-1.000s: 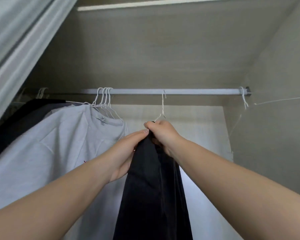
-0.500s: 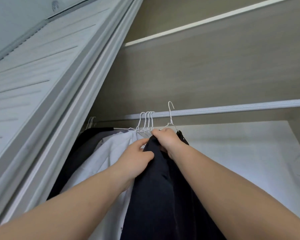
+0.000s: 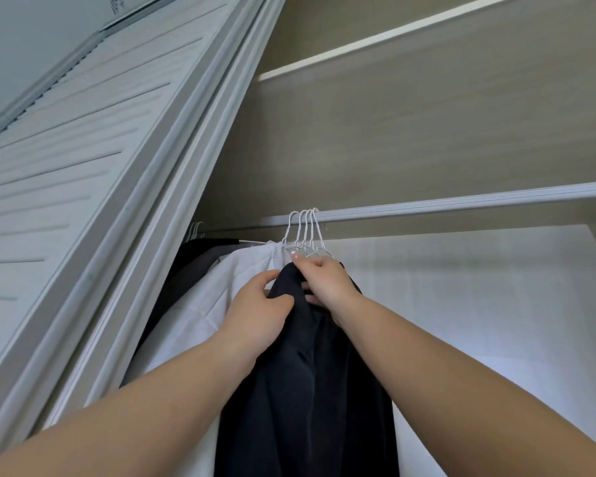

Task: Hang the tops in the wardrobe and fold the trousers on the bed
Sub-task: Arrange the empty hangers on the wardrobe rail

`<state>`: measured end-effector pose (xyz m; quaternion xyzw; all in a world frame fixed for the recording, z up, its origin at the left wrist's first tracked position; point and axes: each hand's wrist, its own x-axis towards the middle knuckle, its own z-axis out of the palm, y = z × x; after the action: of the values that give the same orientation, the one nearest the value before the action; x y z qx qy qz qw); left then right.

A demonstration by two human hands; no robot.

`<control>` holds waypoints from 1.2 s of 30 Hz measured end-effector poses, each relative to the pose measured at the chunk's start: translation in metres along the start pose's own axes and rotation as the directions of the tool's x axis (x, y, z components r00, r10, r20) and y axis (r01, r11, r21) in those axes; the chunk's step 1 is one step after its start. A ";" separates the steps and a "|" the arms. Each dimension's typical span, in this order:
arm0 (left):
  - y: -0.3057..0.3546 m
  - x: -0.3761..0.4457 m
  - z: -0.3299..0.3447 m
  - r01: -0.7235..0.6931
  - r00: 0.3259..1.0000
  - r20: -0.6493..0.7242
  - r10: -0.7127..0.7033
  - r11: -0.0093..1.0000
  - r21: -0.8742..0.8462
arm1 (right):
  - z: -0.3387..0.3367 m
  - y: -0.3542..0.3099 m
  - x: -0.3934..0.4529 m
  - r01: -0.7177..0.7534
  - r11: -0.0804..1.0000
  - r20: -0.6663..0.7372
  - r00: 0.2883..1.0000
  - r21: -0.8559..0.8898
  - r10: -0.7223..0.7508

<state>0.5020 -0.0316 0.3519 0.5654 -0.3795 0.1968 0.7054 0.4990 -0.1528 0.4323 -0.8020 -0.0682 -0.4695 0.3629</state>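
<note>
A dark top (image 3: 310, 390) hangs from a white wire hanger (image 3: 315, 232) whose hook sits on the wardrobe rail (image 3: 461, 203), pressed against several other white hooks. My left hand (image 3: 255, 311) grips the top's cloth near its left shoulder. My right hand (image 3: 324, 280) holds the top at the neck, just under the hanger hooks. A white top (image 3: 217, 304) hangs directly to the left, and darker garments (image 3: 193, 266) hang further left.
The louvred wardrobe door (image 3: 83, 166) stands at the left, close to the hung clothes. A shelf edge (image 3: 375, 39) runs above the rail. To the right of the hooks the rail is bare, with the pale back wall (image 3: 461, 287) behind.
The dark top and its hanger have slid left along the rail until its hook joins the group of other hooks. Both hands moved left with it; the view turned left and upward.
</note>
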 end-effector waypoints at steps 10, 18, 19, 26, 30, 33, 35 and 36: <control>0.025 -0.068 -0.016 0.047 0.998 -0.058 -0.041 0.993 0.108 | -0.036 0.005 -0.086 0.218 0.974 0.011 0.976 -0.054 -0.218; 0.053 -0.225 -0.073 0.229 0.962 -0.195 -0.191 0.954 0.194 | -0.006 -0.014 -0.212 0.206 0.901 0.324 0.883 0.382 -0.339; 0.059 -0.249 -0.082 0.269 0.947 -0.237 -0.217 0.940 0.211 | 0.005 -0.019 -0.229 0.185 0.885 0.354 0.867 0.426 -0.352; 0.139 -0.431 -0.146 0.485 0.818 -0.526 -0.233 0.771 0.412 | 0.076 -0.100 -0.391 -0.106 0.706 0.610 0.603 0.700 -0.515; 0.192 -0.538 -0.180 0.604 0.666 -0.723 -0.187 0.704 0.374 | 0.101 -0.162 -0.496 -0.247 0.619 0.661 0.387 0.746 -0.642; 0.224 -0.627 -0.197 0.649 0.523 -0.839 -0.152 0.709 0.276 | 0.103 -0.202 -0.577 -0.331 0.570 0.653 0.253 0.752 -0.714; 0.248 -0.690 -0.202 0.689 0.414 -0.901 -0.128 0.691 0.219 | 0.104 -0.234 -0.633 -0.399 0.543 0.642 0.175 0.739 -0.746; 0.258 -0.716 -0.203 0.705 0.366 -0.923 -0.118 0.682 0.193 | 0.105 -0.248 -0.656 -0.429 0.532 0.638 0.149 0.730 -0.756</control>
<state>-0.0714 0.3425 -0.0381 0.6489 0.2661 0.3565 0.6172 0.1002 0.2469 0.0029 -0.6022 -0.5997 0.2126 0.4822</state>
